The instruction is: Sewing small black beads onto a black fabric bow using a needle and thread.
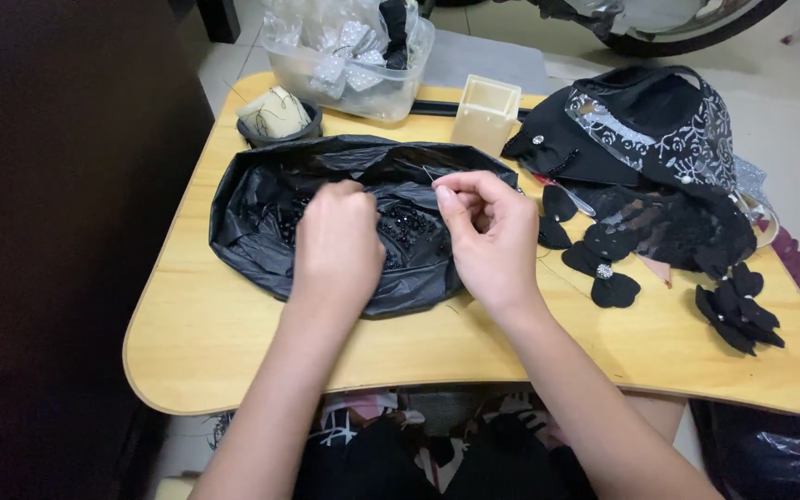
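A black plastic bag [261,199] lies spread open on the wooden lap table [233,343], with many small black beads [405,225] heaped in its middle. My left hand [337,243] reaches down into the bag, fingers curled among the beads; what they pinch is hidden. My right hand [485,233] hovers over the bag's right side, thumb and forefinger pinched on a thin needle [430,175] that points up and left.
Black fabric flowers [608,268] and more petals [738,310] lie right of the bag, beside a pile of black lace cloth [659,139]. At the back stand a clear plastic tub [363,88], a small cream box [486,111] and a dark bowl [278,120].
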